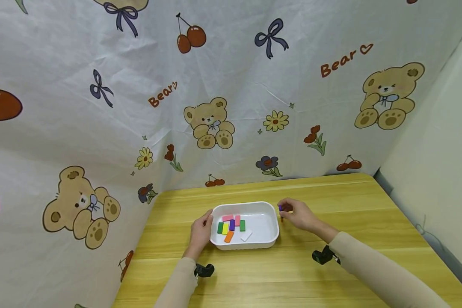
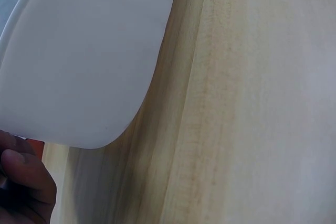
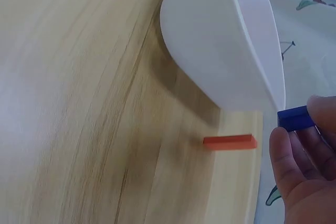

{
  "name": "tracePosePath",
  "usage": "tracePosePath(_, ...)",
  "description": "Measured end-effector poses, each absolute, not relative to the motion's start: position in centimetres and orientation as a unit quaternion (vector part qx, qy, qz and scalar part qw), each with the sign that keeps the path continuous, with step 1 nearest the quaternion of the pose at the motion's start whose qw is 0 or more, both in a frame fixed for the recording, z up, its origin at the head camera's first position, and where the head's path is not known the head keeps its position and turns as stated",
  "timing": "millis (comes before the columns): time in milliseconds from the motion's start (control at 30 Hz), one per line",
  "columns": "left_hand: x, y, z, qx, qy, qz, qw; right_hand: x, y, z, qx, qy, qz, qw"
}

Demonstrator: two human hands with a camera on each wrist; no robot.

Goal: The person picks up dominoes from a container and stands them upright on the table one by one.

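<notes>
A white plastic tray [image 1: 262,244] lies on the wooden table, with several small coloured blocks loose inside, among them an orange block [image 1: 229,236] and a white block [image 1: 246,235]. At its left end my left hand [image 1: 201,233] grips the rim; in the left wrist view only a few fingers [image 2: 31,174] show beside the wall. Just off the tray's right end, my right hand [image 1: 298,214] pinches a purple-blue block [image 3: 295,119] between thumb and fingertips. Below that hand an orange-red block [image 3: 229,142] is upright and apart from the fingers.
The wooden table [image 1: 254,278] extends around the tray on all sides. Behind it hangs a white cloth [image 1: 246,85] printed with bears, cherries and bows. A pale wall [image 1: 439,149] stands on the right, with a thin cable [image 1: 427,231] beside the table edge.
</notes>
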State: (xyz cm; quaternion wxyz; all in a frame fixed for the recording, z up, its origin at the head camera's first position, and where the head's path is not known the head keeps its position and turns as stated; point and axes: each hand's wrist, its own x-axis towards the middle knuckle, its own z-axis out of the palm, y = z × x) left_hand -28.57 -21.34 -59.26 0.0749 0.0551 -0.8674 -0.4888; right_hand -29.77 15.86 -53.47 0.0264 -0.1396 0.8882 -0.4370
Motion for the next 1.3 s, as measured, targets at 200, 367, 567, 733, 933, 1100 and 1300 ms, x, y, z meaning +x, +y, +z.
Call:
tracePosePath(200,-28.5,-21.4,-59.3,0.059,-0.868,-0.487,0.073,-30.0,16.6,-53.8,-0.118,0.892,-0.435,0.028)
tracePosePath(367,-28.5,-21.3,-59.3,0.061,-0.867,-0.489,0.069,-30.3,17.3,-54.4,-0.112,0.894,-0.432,0.031)
tracePosePath(567,-28.4,-21.3,-59.1,0.055,-0.869,-0.486,0.076,-30.5,17.6,-55.0,-0.108,0.894,-0.433,0.036)
tracePosePath(733,-28.4,-21.3,-59.1,0.061,-0.867,-0.49,0.073,-30.6,17.7,-55.2,-0.115,0.893,-0.434,0.034)
tracePosePath(933,-28.4,-21.2,-59.1,0.059,-0.867,-0.489,0.073,-30.7,18.0,-55.7,-0.111,0.889,-0.442,0.04)
tracePosePath(1100,-28.4,-21.2,-59.1,0.061,-0.868,-0.488,0.073,-30.8,18.1,-56.0,-0.111,0.886,-0.448,0.044)
tracePosePath(1300,-28.3,-21.1,-59.0,0.062,-0.869,-0.485,0.071,-30.8,18.1,-56.3,-0.1,0.888,-0.446,0.056)
